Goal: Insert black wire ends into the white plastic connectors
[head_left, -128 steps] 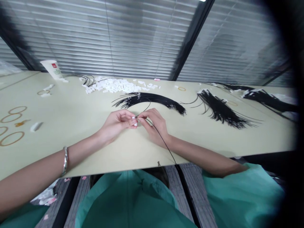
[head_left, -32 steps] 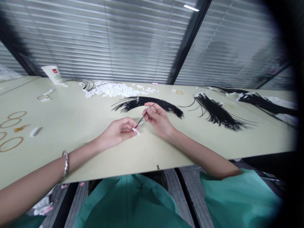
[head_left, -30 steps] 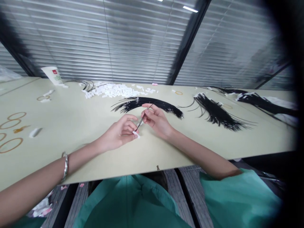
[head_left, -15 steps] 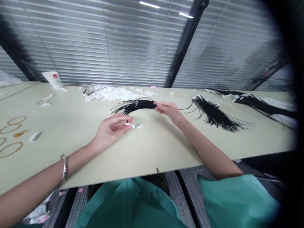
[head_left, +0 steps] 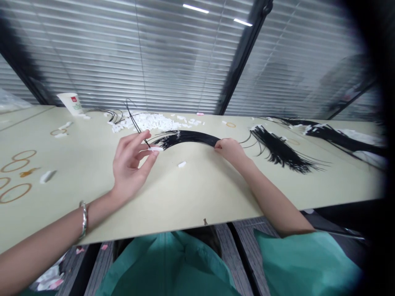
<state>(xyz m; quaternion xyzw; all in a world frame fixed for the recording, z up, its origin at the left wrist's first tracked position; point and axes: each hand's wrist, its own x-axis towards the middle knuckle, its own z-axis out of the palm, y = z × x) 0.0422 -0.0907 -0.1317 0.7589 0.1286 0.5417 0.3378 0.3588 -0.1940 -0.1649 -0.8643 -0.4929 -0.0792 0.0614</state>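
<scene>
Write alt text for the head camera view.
The left hand pinches a thin black wire with a white connector, while the right hand grasps a bundle of black wires on a pale table.

A cream table carries black wire bundles (plus white connectors).

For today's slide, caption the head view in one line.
Left hand pinches a white-tipped black wire; right hand rests on the black wire bundle.
</scene>
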